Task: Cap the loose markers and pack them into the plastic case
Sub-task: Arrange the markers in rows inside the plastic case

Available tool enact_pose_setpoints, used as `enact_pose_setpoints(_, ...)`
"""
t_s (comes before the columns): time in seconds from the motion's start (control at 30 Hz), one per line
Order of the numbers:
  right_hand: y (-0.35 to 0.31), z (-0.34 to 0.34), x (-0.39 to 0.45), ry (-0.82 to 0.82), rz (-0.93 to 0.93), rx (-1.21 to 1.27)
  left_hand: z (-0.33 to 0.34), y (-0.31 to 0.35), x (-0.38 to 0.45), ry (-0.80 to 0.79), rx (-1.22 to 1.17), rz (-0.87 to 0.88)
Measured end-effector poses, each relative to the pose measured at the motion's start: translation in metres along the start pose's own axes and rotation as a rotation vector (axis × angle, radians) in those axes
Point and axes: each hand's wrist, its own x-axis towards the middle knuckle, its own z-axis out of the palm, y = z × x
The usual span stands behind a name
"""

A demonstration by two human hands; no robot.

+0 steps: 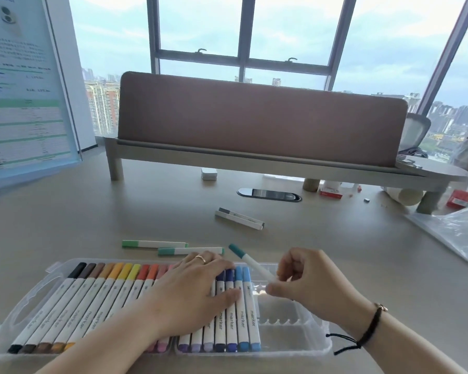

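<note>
The clear plastic case (295, 336) lies on the bench (92, 211) at the 6 o'clock edge of view, its left and middle slots filled with a row of packed markers (97, 292) running from black and browns through yellows and oranges to purples and blues. The left hand (192, 290) lies flat on that row, fingers straight and pressing on the markers near the blue ones, its grip slack and holding nothing. The right hand (308, 284) sits at 3 o'clock from it, above the case's bare right slots, its grip pinching the white barrel of a teal-capped marker (247, 261) whose cap points toward 11 o'clock. Just beyond the case at 12 o'clock lie a light green marker (154, 244) and a teal-green marker (191, 251), and farther out toward 1 o'clock rest two grey markers (239, 218) side by side.
</note>
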Motion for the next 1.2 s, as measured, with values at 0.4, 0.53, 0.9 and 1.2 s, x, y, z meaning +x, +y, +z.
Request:
enact_pose_setpoints(0.4, 0.001, -0.002, -0.028, -0.143, -0.098, -0.151, -0.001, 0.007, -0.002, -0.013, 0.009, -0.016)
enact_pose_setpoints(0.53, -0.001, 0.0, -0.031, -0.178, -0.13, -0.181, 0.001, 0.008, -0.002, 0.008, -0.006, 0.025)
enact_pose_setpoints(0.9, -0.006, 0.007, -0.035, -0.121, -0.148, -0.199, 0.003, 0.005, -0.001, 0.083, -0.017, 0.08)
enact_pose_setpoints(1.2, -0.004, 0.015, -0.03, -0.051, -0.103, -0.124, 0.003, 0.006, -0.001, 0.13, 0.01, 0.088)
